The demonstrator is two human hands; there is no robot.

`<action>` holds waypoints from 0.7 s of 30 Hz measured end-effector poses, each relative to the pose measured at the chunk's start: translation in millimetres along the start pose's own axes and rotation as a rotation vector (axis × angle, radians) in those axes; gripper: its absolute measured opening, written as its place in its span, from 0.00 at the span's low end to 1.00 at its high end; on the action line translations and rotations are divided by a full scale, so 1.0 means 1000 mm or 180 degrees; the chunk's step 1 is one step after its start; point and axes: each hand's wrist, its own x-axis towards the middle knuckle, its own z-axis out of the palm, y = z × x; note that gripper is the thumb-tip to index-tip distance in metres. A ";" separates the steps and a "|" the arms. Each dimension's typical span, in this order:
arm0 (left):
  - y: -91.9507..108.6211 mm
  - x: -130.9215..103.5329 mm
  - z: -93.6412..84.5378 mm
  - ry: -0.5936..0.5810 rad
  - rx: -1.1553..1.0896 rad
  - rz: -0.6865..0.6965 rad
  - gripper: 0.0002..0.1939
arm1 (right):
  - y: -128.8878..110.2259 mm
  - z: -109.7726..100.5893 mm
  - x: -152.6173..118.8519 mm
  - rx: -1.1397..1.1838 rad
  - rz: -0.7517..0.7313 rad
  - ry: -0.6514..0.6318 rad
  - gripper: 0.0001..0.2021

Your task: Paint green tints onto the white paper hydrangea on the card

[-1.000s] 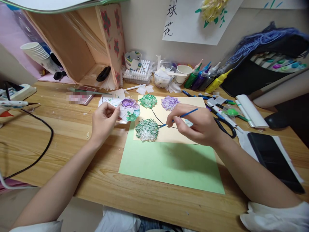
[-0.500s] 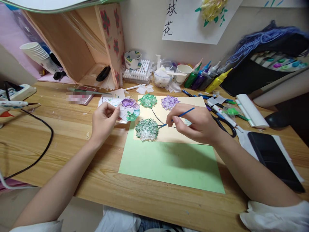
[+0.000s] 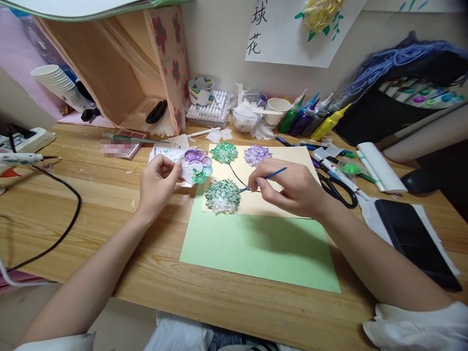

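Painting a dark stem, my right hand pinches the blue brush, its tip on the cream sheet just at 3 o'clock of the green-white paper flower. My left hand grips the flower-shaped palette at 9 o'clock of the sheet. I judge a slip could smear wet paint onto that flower, or my wrist could drag across the line. Since half a second ago, the brush hand has moved toward 9 o'clock; the palette hand has held.
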 end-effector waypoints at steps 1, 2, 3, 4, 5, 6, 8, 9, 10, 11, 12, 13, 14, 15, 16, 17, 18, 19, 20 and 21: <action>0.000 0.000 0.000 0.0006 -0.0004 0.0020 0.10 | -0.001 0.000 0.000 0.0033 0.0031 0.0083 0.09; 0.001 -0.001 0.000 0.0012 -0.0015 0.0033 0.10 | -0.002 -0.001 0.000 0.0089 0.0057 0.0225 0.10; 0.002 -0.001 0.000 0.0021 -0.0034 0.0040 0.10 | -0.003 -0.002 0.000 0.0166 0.0076 0.0404 0.10; 0.003 -0.002 0.001 0.0028 -0.0056 0.0044 0.10 | -0.004 -0.003 0.000 0.0248 0.0103 0.0579 0.10; 0.005 -0.004 0.001 0.0029 -0.0081 0.0049 0.10 | -0.005 -0.003 0.000 0.0318 0.0126 0.0724 0.10; 0.006 -0.005 0.002 0.0024 -0.0112 0.0059 0.11 | -0.006 -0.002 0.000 0.0370 0.0138 0.0809 0.10; 0.009 -0.009 0.003 -0.0027 -0.0181 0.0091 0.11 | -0.007 0.001 0.000 0.0422 0.0136 0.0771 0.10; 0.010 -0.011 0.004 -0.0060 -0.0214 0.0110 0.11 | -0.007 0.004 0.000 0.0418 0.0119 0.0688 0.10; 0.012 -0.013 0.004 -0.0091 -0.0237 0.0126 0.11 | -0.007 0.006 0.000 0.0409 0.0077 0.0605 0.10; 0.013 -0.014 0.005 -0.0116 -0.0255 0.0139 0.11 | -0.006 0.009 0.000 0.0397 0.0014 0.0540 0.10; 0.014 -0.015 0.005 -0.0135 -0.0261 0.0148 0.11 | -0.006 0.012 0.000 0.0379 -0.0045 0.0487 0.10; 0.015 -0.016 0.005 -0.0148 -0.0261 0.0154 0.11 | -0.006 0.014 -0.001 0.0359 -0.0094 0.0456 0.10; 0.015 -0.016 0.005 -0.0153 -0.0261 0.0155 0.11 | -0.006 0.016 -0.001 0.0348 -0.0124 0.0444 0.10; 0.016 -0.016 0.005 -0.0162 -0.0259 0.0148 0.12 | -0.006 0.017 -0.001 0.0350 -0.0134 0.0458 0.10; 0.017 -0.016 0.005 -0.0170 -0.0263 0.0137 0.12 | -0.006 0.017 -0.001 0.0359 -0.0125 0.0487 0.11; 0.017 -0.016 0.005 -0.0180 -0.0269 0.0123 0.12 | -0.007 0.017 -0.001 0.0373 -0.0106 0.0514 0.11; 0.017 -0.016 0.005 -0.0192 -0.0275 0.0113 0.13 | -0.007 0.017 -0.001 0.0387 -0.0084 0.0530 0.11; 0.017 -0.016 0.005 -0.0207 -0.0282 0.0105 0.13 | -0.007 0.016 -0.001 0.0393 -0.0075 0.0527 0.11; 0.017 -0.017 0.005 -0.0222 -0.0286 0.0100 0.13 | -0.008 0.016 -0.001 0.0392 -0.0084 0.0508 0.11; 0.017 -0.017 0.005 -0.0234 -0.0286 0.0097 0.12 | -0.008 0.016 -0.001 0.0386 -0.0108 0.0477 0.11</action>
